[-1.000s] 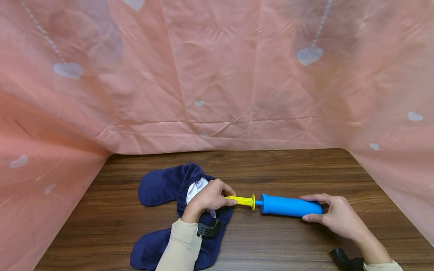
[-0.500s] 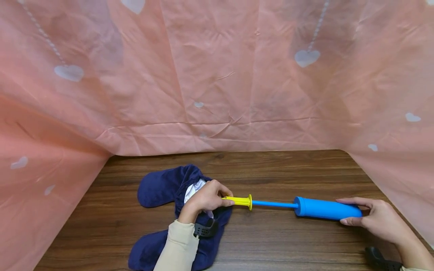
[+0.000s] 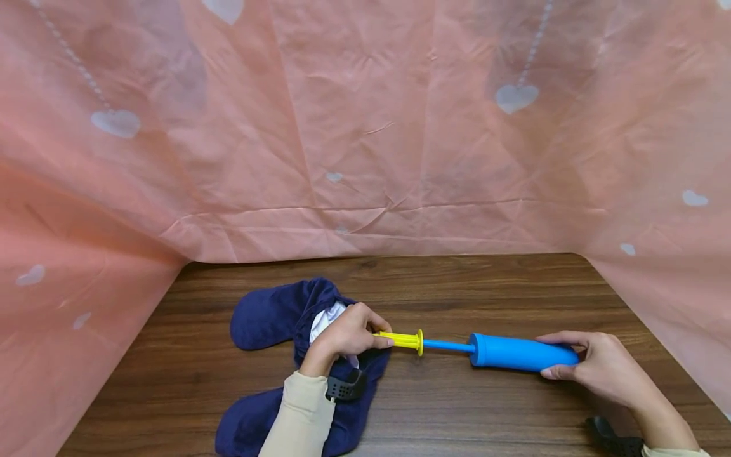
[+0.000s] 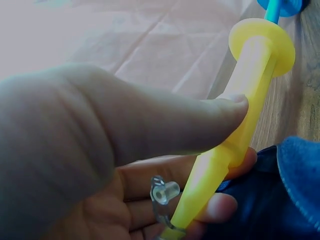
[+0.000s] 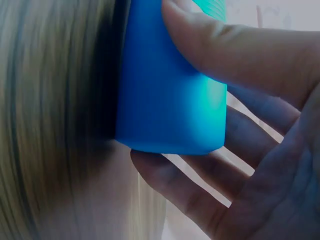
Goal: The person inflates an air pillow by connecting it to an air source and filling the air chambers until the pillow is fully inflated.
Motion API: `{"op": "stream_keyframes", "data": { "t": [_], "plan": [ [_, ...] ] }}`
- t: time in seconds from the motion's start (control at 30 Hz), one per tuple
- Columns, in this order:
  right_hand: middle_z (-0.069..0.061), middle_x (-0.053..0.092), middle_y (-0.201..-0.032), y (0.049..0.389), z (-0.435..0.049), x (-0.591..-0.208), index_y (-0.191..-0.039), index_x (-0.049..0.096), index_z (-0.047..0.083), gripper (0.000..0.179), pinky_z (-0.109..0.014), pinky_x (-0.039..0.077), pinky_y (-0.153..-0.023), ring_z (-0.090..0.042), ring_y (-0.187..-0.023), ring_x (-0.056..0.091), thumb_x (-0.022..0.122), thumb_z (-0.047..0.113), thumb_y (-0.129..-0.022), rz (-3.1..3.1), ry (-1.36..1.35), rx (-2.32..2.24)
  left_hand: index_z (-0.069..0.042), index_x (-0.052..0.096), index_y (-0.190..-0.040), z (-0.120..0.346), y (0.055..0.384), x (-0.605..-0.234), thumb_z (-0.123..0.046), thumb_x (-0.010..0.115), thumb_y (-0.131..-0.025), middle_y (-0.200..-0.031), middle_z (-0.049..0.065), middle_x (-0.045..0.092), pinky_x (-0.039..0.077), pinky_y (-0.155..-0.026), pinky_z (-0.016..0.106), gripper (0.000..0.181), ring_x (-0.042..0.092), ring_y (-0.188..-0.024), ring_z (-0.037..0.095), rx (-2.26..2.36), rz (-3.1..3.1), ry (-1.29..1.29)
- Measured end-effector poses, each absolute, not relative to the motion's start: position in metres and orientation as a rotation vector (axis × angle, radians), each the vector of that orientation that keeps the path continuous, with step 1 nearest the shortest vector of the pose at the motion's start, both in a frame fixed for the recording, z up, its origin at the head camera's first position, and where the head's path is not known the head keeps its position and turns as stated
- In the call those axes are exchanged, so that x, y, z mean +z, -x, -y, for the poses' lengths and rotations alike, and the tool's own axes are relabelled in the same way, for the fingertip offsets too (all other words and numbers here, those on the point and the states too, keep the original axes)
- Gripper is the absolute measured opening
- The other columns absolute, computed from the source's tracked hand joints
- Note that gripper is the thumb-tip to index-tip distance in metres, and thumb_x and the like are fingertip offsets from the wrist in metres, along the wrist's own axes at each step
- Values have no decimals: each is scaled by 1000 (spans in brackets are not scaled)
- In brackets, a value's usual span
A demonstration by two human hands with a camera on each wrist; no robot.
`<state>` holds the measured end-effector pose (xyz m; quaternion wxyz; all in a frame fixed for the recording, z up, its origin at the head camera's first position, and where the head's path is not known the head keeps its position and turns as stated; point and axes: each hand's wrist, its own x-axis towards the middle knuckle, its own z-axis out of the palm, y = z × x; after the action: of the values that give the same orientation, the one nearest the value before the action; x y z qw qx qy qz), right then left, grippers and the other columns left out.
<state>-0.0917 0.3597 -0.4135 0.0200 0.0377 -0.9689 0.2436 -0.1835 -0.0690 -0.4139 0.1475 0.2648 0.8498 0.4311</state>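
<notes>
A hand pump lies sideways, with a blue barrel (image 3: 505,352), a thin blue rod (image 3: 448,346) and a yellow tapered nozzle end (image 3: 404,341). My left hand (image 3: 349,334) pinches the yellow part between thumb and fingers. In the left wrist view, its narrow tip meets a clear plastic valve (image 4: 171,192); how deep it sits is hidden. Around the barrel's far end curl the thumb and fingers of my right hand (image 3: 599,365). Beneath my left hand lies a navy U-shaped fabric piece, like a neck pillow cover (image 3: 265,317), with white crinkled lining (image 3: 325,319) showing.
Everything rests on a dark wooden tabletop (image 3: 468,419). Pink sheeting with pale hearts (image 3: 365,127) hangs behind it and along both sides. A black wrist camera mount (image 3: 346,384) sits beside the left sleeve, above the navy fabric.
My right hand drew the blue barrel rightward, lengthening the exposed rod, then slid it partway back left. The left hand stays nearly still on the yellow end.
</notes>
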Motion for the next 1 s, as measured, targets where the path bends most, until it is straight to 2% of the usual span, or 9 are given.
{"op": "stream_keyframes", "data": {
  "t": [0.17,0.33,0.67,1.0],
  "plan": [
    [-11,81,-107,93,-339,-415,-118,83,18,52,-24,47,-68,-2,-79,58,100,34,-73,2966,-150,764,-3,83,-88,69,183,-413,-7,84,-92,-75,-4,68,37,-59,19,5,48,-64,7,1241,-2442,-769],
    [-11,81,-108,93,-321,-417,-117,83,18,51,-24,48,-69,-3,-80,58,101,33,-71,2933,-186,769,-6,83,-87,70,183,-412,-5,83,-92,-73,-6,65,37,-58,19,5,47,-63,7,1234,-2440,-766],
    [-8,81,-111,92,-291,-422,-117,83,20,49,-24,48,-70,-3,-82,60,100,32,-72,2880,-259,823,-5,83,-86,68,182,-408,-5,83,-91,-74,-4,67,37,-58,20,5,47,-62,8,1228,-2457,-780],
    [-4,81,-112,93,-296,-417,-121,81,22,52,-24,49,-68,-1,-79,59,98,39,-75,2951,-249,920,-7,83,-86,65,181,-407,-9,84,-92,-75,-4,67,37,-57,20,6,48,-63,9,1186,-2454,-809]
  ]
}}
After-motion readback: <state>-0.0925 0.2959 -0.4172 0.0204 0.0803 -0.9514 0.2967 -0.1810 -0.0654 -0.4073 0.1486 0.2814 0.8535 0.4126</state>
